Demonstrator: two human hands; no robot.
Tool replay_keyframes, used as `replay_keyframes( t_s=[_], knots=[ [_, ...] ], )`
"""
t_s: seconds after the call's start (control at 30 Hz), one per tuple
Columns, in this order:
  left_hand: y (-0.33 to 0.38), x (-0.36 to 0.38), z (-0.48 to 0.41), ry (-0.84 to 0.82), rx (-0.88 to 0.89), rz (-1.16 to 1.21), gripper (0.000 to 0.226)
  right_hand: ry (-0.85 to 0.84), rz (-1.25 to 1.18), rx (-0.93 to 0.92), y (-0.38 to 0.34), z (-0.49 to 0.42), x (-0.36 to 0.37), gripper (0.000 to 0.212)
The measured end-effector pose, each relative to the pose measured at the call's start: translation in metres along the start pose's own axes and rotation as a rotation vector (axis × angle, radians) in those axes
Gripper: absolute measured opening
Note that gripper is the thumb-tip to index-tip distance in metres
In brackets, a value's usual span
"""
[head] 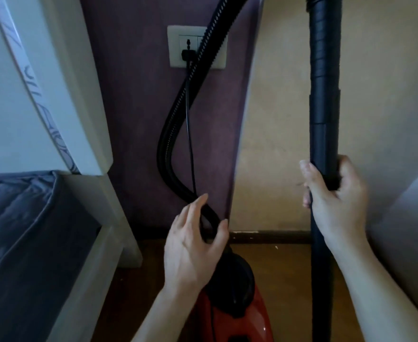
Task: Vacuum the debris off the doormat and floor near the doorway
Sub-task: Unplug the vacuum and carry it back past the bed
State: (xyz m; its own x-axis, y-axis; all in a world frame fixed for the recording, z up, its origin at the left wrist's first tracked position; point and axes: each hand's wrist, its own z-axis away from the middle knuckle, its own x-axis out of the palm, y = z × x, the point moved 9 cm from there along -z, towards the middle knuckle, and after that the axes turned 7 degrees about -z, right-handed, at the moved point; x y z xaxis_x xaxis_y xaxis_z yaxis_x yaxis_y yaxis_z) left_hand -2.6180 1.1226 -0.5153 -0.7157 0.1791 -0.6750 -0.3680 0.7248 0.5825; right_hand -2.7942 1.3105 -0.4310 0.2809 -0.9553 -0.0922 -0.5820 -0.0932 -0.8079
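Setup stage only — plug [187, 55] seated, right hand [336, 201] wrapped round wand [323, 95], left hand [193, 248] fingers apart at hose [178, 107] — vacuuming likely all ahead.

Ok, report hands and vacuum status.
Right hand grips upright black plastic vacuum tube. Left hand open at black ribbed hose above red canister vacuum. Doormat not in view.

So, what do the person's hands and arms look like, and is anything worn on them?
Both are bare. The left hand and the right hand carry no glove, ring or watch that I can see. No sleeve shows anywhere down to the picture's lower edge. The nails look short and unpainted.
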Motion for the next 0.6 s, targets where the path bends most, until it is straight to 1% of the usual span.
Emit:
replay_keyframes(
  t_s=[0.07,0.17,0.27,0.33,0.4,0.5,0.6],
  knots=[
    [-0.011,-0.011,-0.012,0.091,-0.036,0.018,0.059,0.023,0.020,0.004,0.008,-0.002,-0.001,0.023],
    [-0.010,-0.034,-0.047,0.215,-0.062,0.001,0.052,0.057,0.063,0.062,0.022,-0.005,-0.002,0.026],
    [0.009,-0.071,-0.099,0.352,-0.045,-0.022,0.047,0.083,0.080,0.123,0.033,-0.007,-0.001,0.020],
    [0.022,-0.091,-0.134,0.395,-0.047,-0.036,0.044,0.071,0.084,0.141,0.035,-0.007,0.001,0.017],
    [0.037,-0.100,-0.163,0.393,-0.020,-0.091,0.047,0.053,0.092,0.154,0.034,-0.005,0.003,0.019],
    [0.053,-0.100,-0.194,0.329,0.023,-0.165,0.051,0.033,0.114,0.176,0.031,-0.005,0.007,0.018],
    [0.058,-0.099,-0.215,0.280,0.022,-0.159,0.050,0.039,0.118,0.202,0.033,-0.008,0.006,0.014]
  ],
)
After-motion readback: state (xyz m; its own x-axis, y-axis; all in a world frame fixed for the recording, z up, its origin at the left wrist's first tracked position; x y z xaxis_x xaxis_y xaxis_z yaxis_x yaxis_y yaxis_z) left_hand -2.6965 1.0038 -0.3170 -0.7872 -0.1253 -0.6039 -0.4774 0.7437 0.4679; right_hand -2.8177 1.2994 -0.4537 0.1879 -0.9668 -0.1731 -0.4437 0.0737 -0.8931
